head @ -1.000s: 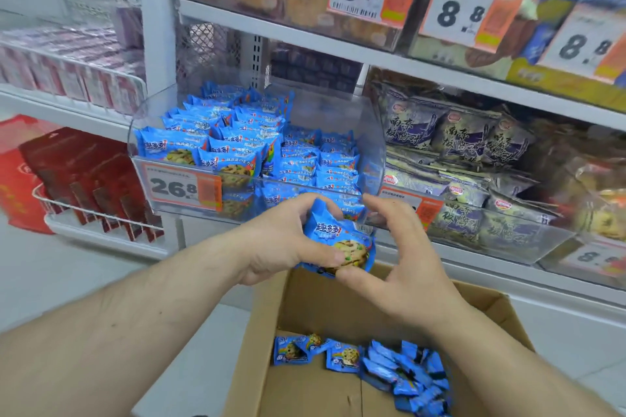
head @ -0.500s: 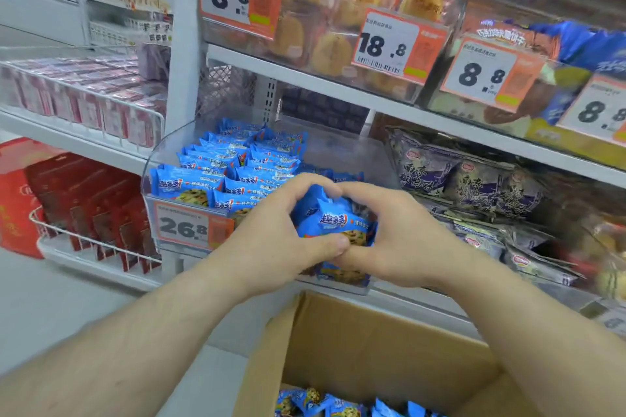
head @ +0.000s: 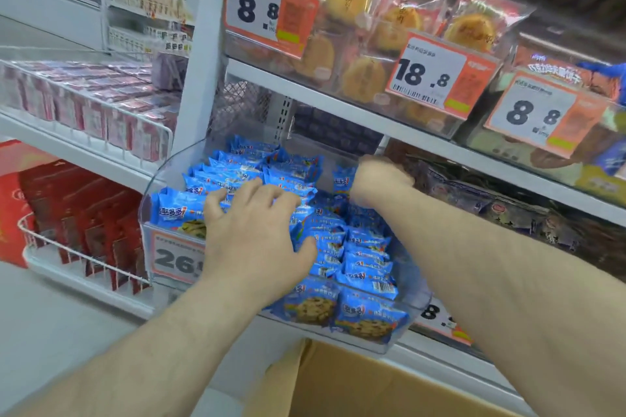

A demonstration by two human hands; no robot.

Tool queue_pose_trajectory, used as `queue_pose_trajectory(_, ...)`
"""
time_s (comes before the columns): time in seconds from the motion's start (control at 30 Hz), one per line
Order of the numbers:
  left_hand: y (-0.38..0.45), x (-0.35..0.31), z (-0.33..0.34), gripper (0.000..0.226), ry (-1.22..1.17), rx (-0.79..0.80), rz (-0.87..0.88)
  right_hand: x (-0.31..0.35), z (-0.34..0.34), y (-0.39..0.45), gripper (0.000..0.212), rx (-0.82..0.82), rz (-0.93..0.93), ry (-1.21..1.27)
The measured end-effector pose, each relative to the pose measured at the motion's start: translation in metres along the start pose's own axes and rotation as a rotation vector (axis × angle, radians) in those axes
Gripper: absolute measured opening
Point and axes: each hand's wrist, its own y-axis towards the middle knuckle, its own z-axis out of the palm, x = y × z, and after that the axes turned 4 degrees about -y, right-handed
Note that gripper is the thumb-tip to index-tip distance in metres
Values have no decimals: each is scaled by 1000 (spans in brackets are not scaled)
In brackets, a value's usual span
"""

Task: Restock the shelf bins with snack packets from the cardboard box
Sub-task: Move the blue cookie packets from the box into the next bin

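The left hand [head: 257, 230] lies spread, palm down, on blue snack packets [head: 366, 247] filling the clear bin [head: 411, 311]. Beyond it, the right hand [head: 379, 179] pinches one packet [head: 342, 179] upright; the cardboard box [head: 372, 386] sits below both.

Changes since the earlier frames:

- Hands: no longer cupped together around one bundle at frame centre. Left hand [head: 257, 234] now lies spread, palm down, on the blue snack packets [head: 359, 247] at the front of the clear bin [head: 415, 310]. Right hand [head: 379, 176] now reaches deeper, toward the bin's rear at centre right; blurred, closed around a blue packet [head: 342, 179].
- Bundle: the packets formerly held between both hands are no longer there.
- Cardboard box [head: 355, 389]: now only its upper edge shows, bottom centre; contents out of frame.
- View: closer to the shelf; upper price tags larger.
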Motion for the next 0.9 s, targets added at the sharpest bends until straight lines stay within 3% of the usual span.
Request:
queue_pose_trajectory(0.1,3,3,9,44,2,-43,-1,5,23,39,42,41,-11,23)
queue_pose_trajectory(0.27,2,7,16,24,-45,-112,12,14,45,56,38,-62,-77,2)
queue_pose_trajectory(0.43,1,11,16,22,-55,-134,10,13,61,58,63,-72,80,513)
queue_pose_trajectory(0.6,0,11,16,21,-50,-153,13,10,66,43,52,-249,186,831)
queue_pose_trajectory(0.7,0,11,16,21,-50,-153,7,14,71,32,43,-277,205,809)
queue_pose_trajectory(0.9,0,10,17,23,-35,-151,5,17,61,16,34,-206,65,710)
